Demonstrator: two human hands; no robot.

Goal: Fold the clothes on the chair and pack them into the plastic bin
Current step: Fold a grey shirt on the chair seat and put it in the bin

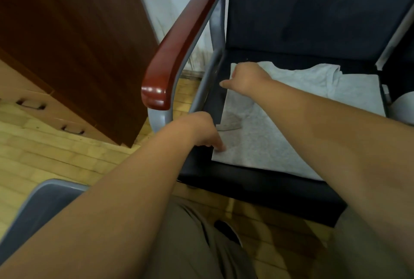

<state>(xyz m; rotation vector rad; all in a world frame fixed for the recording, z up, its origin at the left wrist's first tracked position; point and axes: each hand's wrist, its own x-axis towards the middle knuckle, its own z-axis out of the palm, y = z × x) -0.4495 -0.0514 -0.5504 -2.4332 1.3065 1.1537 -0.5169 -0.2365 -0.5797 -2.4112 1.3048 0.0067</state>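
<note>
Shirt (280,126), flat on chair (257,187), long axis near-to-far. L hand (199,129) pinches near-left corner; R hand (246,77) at far-left edge, grip hidden.

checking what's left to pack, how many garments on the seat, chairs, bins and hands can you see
grey t-shirt, flat on the seat: 1
chair: 1
plastic bin: 1
hands, left hand and right hand, both at the shirt's edge: 2
total: 5
</note>
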